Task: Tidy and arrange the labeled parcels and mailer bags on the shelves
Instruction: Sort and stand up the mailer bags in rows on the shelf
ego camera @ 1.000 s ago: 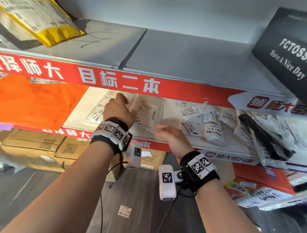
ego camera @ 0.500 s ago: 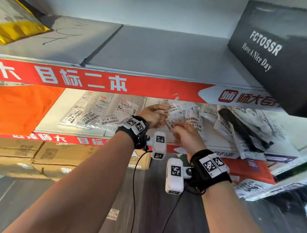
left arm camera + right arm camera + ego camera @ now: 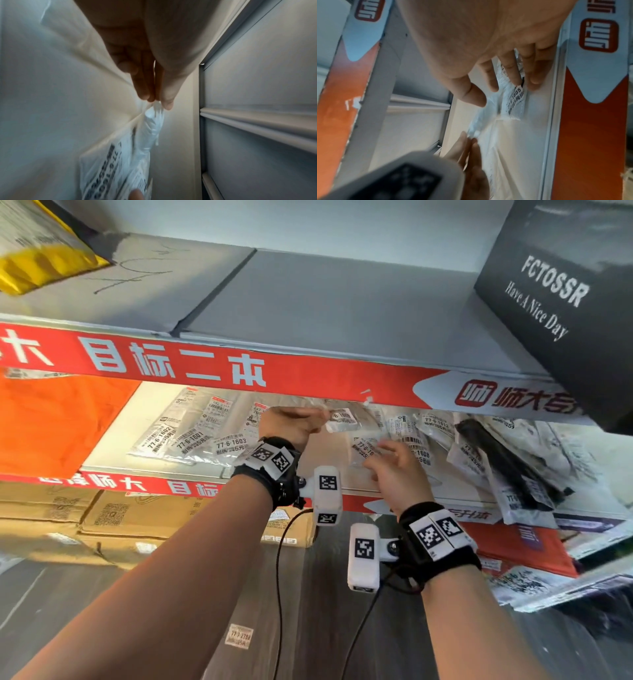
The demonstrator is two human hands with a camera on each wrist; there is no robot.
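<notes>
On the middle shelf (image 3: 113,440), three clear labelled bags (image 3: 191,440) lie in a row at the left. My left hand (image 3: 322,417) is raised under the upper shelf and pinches the corner of a small clear labelled bag (image 3: 344,419); the left wrist view shows the thumb and fingertips (image 3: 145,94) closed on the bag (image 3: 120,162). My right hand (image 3: 380,450) is spread, fingers fairly straight, over another bag (image 3: 515,100) labelled 77-6-1605 lying on the shelf.
A loose heap of labelled bags with a long black item (image 3: 496,463) fills the shelf's right end. An orange mailer (image 3: 51,422) lies at the left. A black box (image 3: 565,302) and a yellow mailer (image 3: 34,265) sit on the top shelf. Cardboard boxes (image 3: 137,518) are below.
My left hand left the row of bags, moved right and picked a small bag out of the heap. My right hand stayed spread beside it, over the bags.
</notes>
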